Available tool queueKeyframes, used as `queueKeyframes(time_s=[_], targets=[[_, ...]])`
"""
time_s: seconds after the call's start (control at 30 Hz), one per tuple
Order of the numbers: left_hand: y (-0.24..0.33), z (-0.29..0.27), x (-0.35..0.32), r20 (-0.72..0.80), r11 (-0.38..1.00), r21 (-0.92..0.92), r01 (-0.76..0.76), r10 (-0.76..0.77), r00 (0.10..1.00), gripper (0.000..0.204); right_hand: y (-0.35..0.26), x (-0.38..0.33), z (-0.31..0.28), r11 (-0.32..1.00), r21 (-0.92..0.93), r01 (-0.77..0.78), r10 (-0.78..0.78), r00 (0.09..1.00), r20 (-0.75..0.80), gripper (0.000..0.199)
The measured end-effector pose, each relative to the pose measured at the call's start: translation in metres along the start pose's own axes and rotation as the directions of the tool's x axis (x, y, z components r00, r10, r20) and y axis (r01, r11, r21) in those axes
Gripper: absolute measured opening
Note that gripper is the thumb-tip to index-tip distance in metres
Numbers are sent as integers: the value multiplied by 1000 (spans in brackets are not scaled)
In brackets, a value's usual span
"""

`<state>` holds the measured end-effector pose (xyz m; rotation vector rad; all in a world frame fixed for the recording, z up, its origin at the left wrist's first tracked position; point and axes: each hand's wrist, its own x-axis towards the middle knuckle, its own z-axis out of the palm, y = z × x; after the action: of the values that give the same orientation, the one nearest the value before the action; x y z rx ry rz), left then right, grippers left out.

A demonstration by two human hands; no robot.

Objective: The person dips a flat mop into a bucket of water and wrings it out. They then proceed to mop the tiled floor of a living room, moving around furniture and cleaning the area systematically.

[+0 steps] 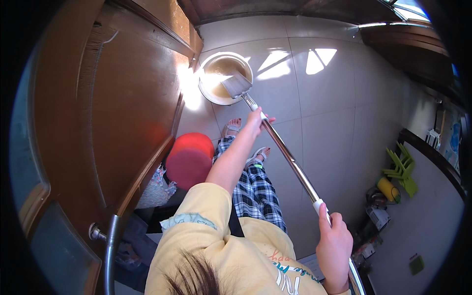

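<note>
I have both hands closed on one tool, a flat mop [291, 156] with a shiny metal pole. My left grip [255, 121] is clamped around the pole's white collar, just on my side of the white bucket [213, 100]. My right grip [335, 246] is wrapped around the far end of the pole, well to the bucket's right and much nearer my body, with the thumb lying up along it.

The pale, squared mop head [237, 85] is tilted at the bucket's mouth, over its right half and near the rim on my side. The water [229, 67] inside the bucket looks cloudy and brownish. Bringing head and bucket together is done; getting the head clear of the rim is not. I'd judge the wetting or rinsing to be midway, though I can't tell how much of the head is under water or how clean it is.

The tiled floor [327, 101] stretches away to the bucket's right. Glare there keeps me from saying which tiles have been wiped, so I can't judge how much is left. My sandalled feet stand just this side of the bucket, and a red round stool [190, 158] sits nearer me, below the bucket and slightly left.
</note>
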<state>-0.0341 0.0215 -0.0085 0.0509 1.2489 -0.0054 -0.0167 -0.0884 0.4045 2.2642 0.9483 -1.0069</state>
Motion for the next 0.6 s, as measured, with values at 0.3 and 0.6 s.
queueKeyframes(time_s=[0.3,0.6], targets=[[-56,55,-206,245,995,72,74,-90,965,25,-1,0,-3,996,-78,35,-36,999,-18,53],[-11,16,-56,34,985,173,23,-30,999,32,-2,1,1,979,-184,91,-108,991,-83,36]])
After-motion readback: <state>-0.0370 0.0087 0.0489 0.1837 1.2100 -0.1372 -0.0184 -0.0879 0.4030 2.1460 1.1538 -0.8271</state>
